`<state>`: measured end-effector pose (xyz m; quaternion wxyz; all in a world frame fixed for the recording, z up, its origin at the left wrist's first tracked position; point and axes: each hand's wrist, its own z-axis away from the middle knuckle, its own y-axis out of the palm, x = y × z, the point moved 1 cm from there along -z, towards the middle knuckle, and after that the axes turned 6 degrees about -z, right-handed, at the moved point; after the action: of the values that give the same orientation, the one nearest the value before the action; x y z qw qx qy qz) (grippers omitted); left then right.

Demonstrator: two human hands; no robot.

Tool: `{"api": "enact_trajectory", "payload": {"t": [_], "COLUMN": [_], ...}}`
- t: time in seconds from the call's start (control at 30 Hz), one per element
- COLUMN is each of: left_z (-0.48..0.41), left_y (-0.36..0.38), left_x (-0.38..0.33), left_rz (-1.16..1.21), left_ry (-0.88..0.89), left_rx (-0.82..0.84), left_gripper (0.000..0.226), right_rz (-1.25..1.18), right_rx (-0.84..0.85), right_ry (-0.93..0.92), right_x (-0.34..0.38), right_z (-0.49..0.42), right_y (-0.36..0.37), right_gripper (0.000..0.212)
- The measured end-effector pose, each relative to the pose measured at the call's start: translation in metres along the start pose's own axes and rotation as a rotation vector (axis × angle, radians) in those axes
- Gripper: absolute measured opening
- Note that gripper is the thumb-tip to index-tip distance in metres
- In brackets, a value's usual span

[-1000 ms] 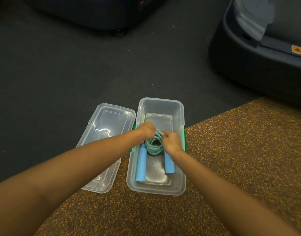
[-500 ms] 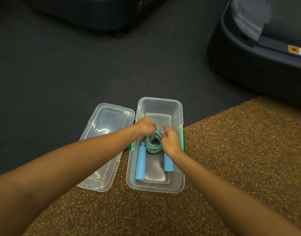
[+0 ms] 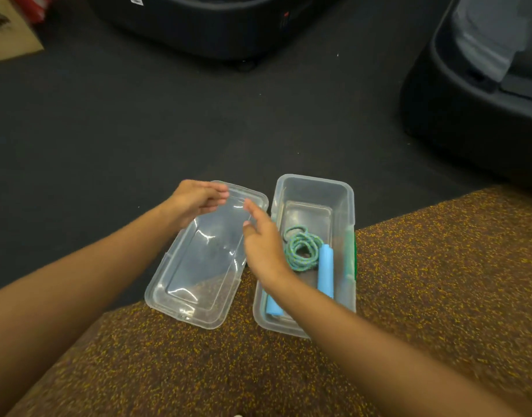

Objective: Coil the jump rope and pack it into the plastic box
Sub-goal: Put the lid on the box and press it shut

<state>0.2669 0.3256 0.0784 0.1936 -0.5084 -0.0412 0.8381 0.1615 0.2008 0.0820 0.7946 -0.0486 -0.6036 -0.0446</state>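
Rope [image 3: 302,251] now lies coiled in the middle of the plastic box [image 3: 314,183], its blue handles [image 3: 325,270] pointing toward the box's near end, and neither hand touches it. In the head view, both hands, which a moment ago were pressing the coil down inside the box, have moved left to the clear lid [image 3: 198,284] lying just beside it on the floor. The left hand [image 3: 195,198] curls loosely at the lid's far corner; whether it grips the rim I cannot tell. The right hand [image 3: 263,242] hangs above the lid's right edge, fingers spread and empty. Packing looks finished; closing the box likely comes next.
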Motion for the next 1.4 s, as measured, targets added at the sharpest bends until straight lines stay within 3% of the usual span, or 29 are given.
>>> {"api": "enact_trajectory", "payload": {"t": [0.27, 0.37, 0.57, 0.87, 1.0, 1.17, 1.4], "left_z": [0.015, 0.017, 0.017, 0.017, 0.019, 0.021, 0.031], "left_y": [-0.033, -0.038, -0.035, -0.039, -0.049, -0.065, -0.048], "left_x": [0.075, 0.095, 0.102, 0.100, 0.084, 0.061, 0.013], "left_rz": [-0.021, 0.011, -0.148, -0.264, -0.178, 0.113, 0.093], "left_ry": [-0.114, -0.157, -0.181, -0.227, -0.215, -0.248, -0.110], "left_rx": [-0.181, -0.238, -0.369, -0.243, -0.177, 0.002, 0.181], "left_gripper": [0.020, 0.020, 0.045, 0.031, 0.029, 0.033, 0.041], "right_rz": [-0.139, -0.106, -0.058, -0.202, -0.237, -0.269, -0.452], "right_rx": [-0.004, -0.082, -0.185, -0.221, -0.170, -0.149, -0.116], "right_ry": [0.301, 0.312, 0.303, 0.339, 0.370, 0.365, 0.344], "right_x": [-0.035, -0.049, -0.057, -0.077, -0.067, -0.065, -0.030], "right_z": [0.009, 0.005, 0.001, -0.003, 0.000, -0.004, -0.010], "right_y": [0.044, 0.049, 0.052, 0.056, 0.052, 0.044, 0.024], "right_gripper": [0.052, 0.053, 0.053, 0.063, 0.063, 0.060, 0.047]}}
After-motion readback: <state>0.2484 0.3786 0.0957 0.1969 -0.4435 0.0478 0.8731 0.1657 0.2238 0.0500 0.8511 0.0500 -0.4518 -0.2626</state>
